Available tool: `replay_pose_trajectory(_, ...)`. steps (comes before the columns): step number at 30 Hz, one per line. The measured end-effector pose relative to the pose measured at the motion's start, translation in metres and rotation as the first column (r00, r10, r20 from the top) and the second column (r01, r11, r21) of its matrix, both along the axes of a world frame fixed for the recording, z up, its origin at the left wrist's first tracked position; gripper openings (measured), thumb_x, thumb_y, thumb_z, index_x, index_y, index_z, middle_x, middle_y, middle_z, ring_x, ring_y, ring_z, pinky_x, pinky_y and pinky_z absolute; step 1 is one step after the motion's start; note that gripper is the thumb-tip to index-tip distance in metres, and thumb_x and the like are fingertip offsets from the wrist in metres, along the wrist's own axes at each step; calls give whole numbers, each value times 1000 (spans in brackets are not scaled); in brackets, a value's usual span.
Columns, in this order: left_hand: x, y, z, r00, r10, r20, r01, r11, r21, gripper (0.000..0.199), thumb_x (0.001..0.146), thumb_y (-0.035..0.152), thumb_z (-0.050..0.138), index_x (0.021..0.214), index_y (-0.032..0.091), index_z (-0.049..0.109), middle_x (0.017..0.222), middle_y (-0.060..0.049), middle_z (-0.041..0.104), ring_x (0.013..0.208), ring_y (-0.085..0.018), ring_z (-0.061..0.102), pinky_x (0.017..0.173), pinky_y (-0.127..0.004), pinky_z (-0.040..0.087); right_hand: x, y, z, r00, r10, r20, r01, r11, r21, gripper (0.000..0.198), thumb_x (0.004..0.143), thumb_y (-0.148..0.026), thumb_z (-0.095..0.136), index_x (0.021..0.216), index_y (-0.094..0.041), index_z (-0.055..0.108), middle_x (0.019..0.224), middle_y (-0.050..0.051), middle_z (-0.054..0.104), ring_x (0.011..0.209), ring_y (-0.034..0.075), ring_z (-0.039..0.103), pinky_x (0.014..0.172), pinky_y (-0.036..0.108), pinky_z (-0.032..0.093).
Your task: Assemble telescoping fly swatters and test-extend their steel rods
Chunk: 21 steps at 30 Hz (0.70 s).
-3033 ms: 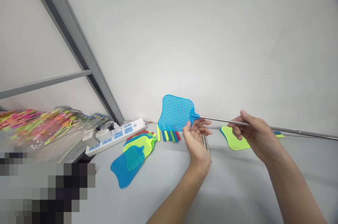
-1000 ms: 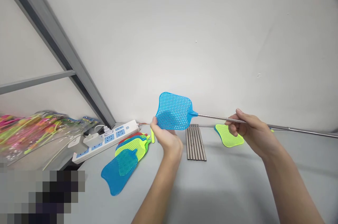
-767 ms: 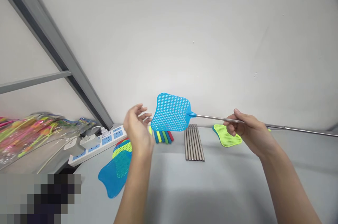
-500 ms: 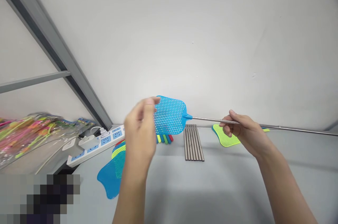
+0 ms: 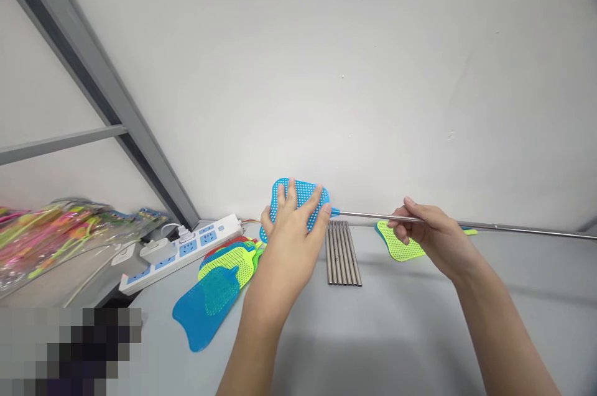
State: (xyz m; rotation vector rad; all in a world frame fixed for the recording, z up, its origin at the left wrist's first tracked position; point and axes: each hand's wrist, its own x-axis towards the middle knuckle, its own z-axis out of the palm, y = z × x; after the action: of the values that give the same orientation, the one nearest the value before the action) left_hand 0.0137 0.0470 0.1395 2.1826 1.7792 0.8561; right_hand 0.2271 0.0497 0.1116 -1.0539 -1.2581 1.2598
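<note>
Across blue mesh (image 5: pixel 303 191), left hand (image 5: pixel 295 235) splays; right hand (image 5: pixel 431 225) curls around rod (image 5: pixel 361 215).

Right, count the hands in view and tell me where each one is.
2: the left hand spread over the blue mesh head, the right hand gripping the metal rod. The lower left is pixelated, so anything there may be hidden.

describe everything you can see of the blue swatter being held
The swatter has a blue head, seemingly plastic, pierced with small holes, narrowing to a neck on a thin, shiny, metal-looking rod. The nearly level rod reaches the picture's right edge. The left hand spreads its fingers over the head, hiding much of it; the right hand holds the rod.
</note>
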Motion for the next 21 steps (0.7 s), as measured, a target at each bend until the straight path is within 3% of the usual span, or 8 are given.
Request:
replay_pose_trajectory(7,-1,-2,1,998,-55,-26,54,997,-47,46,81,52,22,120,36,40,140,-4,10,126,-25,-2,95,-53,7,0,-1,0,1000,16,9,-16,1000,-4,40,82,-39,38,60,-15,63,54,2,46,52,11,39,53,25,31)
replay_pose_trajectory(21,1,-17,6,992,-70,-102,45,973,-227,58,77,57,22,129,32,24,140,1,5,125,-25,-7,97,-52,6,-1,2,1,999,6,44,-6,1000,3,40,81,-39,38,61,-15,62,54,3,46,52,12,40,52,26,33)
